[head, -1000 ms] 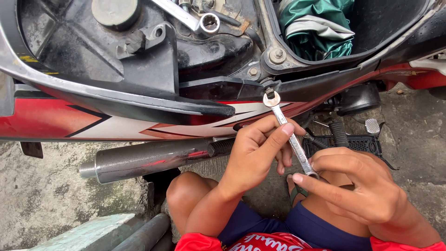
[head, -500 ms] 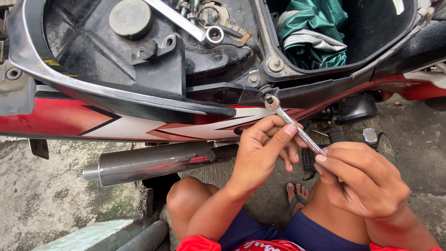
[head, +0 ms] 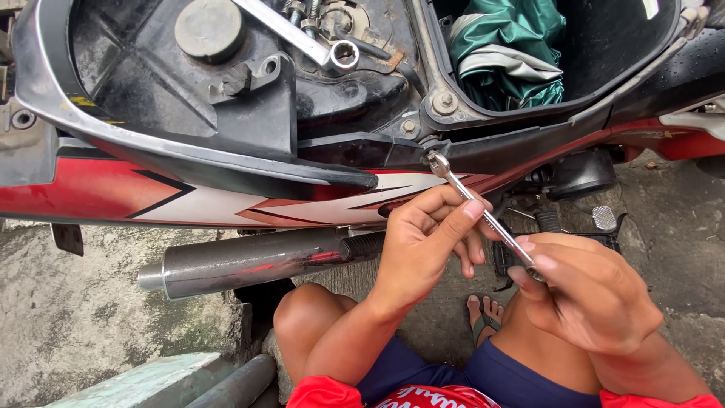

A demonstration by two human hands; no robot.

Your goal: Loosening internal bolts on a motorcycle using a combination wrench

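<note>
Ideally, the wrench [head: 483,214], clamped by left fingers [head: 470,211] and right fingers [head: 526,249], is kept square on the bolt [head: 432,156] above them.

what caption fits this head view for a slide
Both hands, left hand and right hand, hold a slim silver ring spanner at the red-and-white motorbike's frame edge.

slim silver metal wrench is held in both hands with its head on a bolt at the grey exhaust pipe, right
Not quite. In the head view both hands, left and right, do hold the slim silver metal wrench, but its head sits at the black frame edge under the seat opening, not the grey exhaust pipe.
</note>
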